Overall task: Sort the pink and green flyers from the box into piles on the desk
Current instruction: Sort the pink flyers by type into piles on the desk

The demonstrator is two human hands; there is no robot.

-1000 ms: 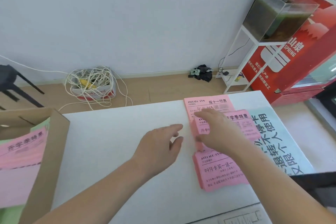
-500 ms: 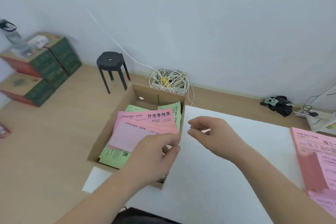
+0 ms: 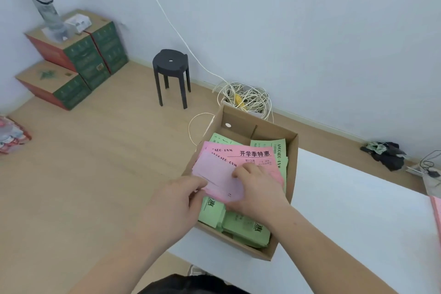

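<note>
The open cardboard box (image 3: 292, 174) stands in the middle of the frame, at the left end of the white desk (image 3: 358, 222), and both hands are inside it. On top of the contents lies a pale pink flyer (image 3: 214, 174) with its blank side up. The left hand (image 3: 176, 200) comes from the lower left and pinches the near left edge of this sheet between the thumb and the bent fingers. The right hand (image 3: 260, 188) comes from the lower right and has its fingers curled down on the right end of the same sheet; its thumb I cannot see.

Under this sheet there are more pink flyers (image 3: 253, 154) with black printed characters, spread toward the far side of the box. Green flyers (image 3: 248, 227) fill the near part of the box and also show along its far and right walls. At the right edge of the frame a pink pile (image 3: 438, 212) lies on the desk, well apart from the box.

On the wooden floor behind, a black stool (image 3: 170, 71) stands above the middle of the frame, and a coil of white cable (image 3: 245, 99) lies just beyond the box. In the upper left, stacked cartons (image 3: 78, 55) carry a water bottle (image 3: 45, 7). A dark cloth (image 3: 386, 153) lies by the wall at the right.
</note>
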